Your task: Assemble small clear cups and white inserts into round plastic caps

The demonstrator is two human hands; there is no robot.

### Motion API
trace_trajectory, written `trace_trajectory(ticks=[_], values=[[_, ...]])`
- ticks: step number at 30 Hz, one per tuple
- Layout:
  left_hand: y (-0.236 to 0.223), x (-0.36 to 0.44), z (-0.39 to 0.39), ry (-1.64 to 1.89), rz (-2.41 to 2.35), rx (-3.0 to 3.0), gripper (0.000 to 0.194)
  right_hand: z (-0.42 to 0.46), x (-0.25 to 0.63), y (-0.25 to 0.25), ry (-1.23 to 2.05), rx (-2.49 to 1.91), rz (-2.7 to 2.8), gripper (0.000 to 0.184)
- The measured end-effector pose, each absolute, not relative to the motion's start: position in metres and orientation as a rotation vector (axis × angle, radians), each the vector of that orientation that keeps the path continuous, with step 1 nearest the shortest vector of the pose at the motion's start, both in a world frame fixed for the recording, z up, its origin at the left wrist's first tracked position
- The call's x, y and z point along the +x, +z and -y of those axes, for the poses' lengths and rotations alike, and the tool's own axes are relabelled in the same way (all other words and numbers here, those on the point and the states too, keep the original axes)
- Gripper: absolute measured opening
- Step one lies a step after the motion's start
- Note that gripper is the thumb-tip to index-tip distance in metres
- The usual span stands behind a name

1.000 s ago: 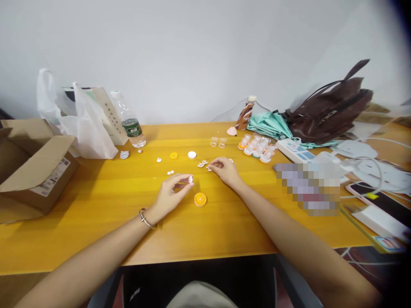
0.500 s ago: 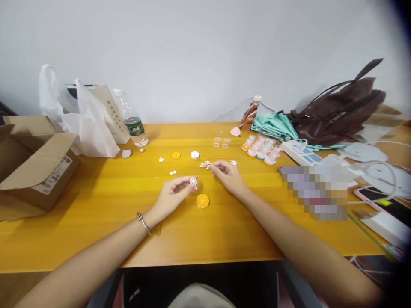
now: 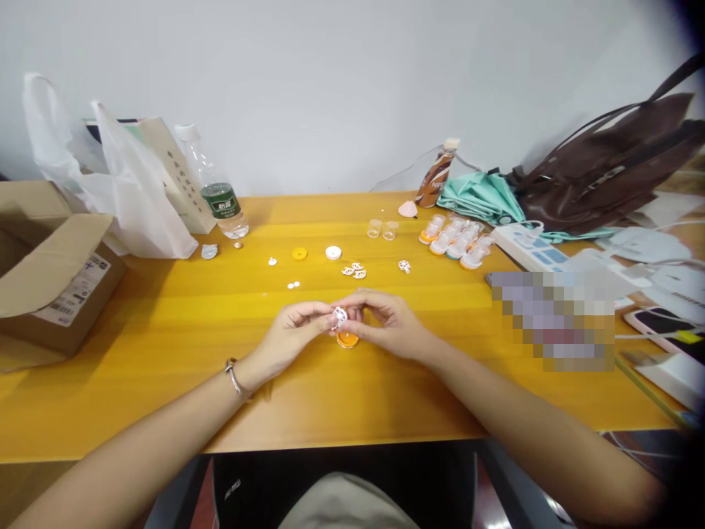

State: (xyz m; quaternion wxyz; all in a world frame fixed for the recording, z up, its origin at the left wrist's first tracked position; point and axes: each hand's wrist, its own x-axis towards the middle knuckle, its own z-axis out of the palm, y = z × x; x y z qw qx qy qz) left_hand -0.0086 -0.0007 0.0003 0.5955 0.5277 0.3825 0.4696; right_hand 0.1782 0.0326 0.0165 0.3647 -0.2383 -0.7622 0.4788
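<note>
- the left hand (image 3: 297, 330), its forearm coming from 8 o'clock, has thumb and index finger pinched on a small white openwork plastic piece (image 3: 340, 317)
- the right hand (image 3: 393, 323), its forearm from 4 o'clock, has thumb and fingertips at the piece's 3 o'clock side; whether they grip or only touch it, i cannot tell
- the piece sits up between both sets of fingertips; it looks roughly round, so no long axis can be told
- a round orange disc (image 3: 347, 341) lies on the yellow wooden table (image 3: 352, 397) between 5 and 6 o'clock from the piece, partly hidden by fingers; in this view the right thumb is nearer to it
- near 1 o'clock lies a cluster of three white openwork pieces (image 3: 360, 274); a flat yellow disc (image 3: 299, 253) lies at 11, a flat white disc (image 3: 333, 253) at 12
</note>
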Motion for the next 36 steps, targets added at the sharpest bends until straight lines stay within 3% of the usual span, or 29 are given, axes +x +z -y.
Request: trace_trajectory(ticks=[5,13,24,36], values=[[0.002,-0.008,0.0,1.062,-0.895,1.147,0.024,-0.031,0.175,0.013,1.195,-0.643,1.911,0.019],[0.001,-0.005,0.002,1.023,-0.923,1.138,0.019,-0.028,0.173,0.011,1.241,-0.665,1.915,0.02],[0.003,0.002,0.007,1.039,-0.959,1.158,0.02,-0.023,0.165,0.011,1.558,-0.707,1.635,0.023],[0.0,0.005,0.008,1.094,-0.937,0.954,0.015,-0.017,0.158,0.006,1.433,-0.84,1.645,0.013]])
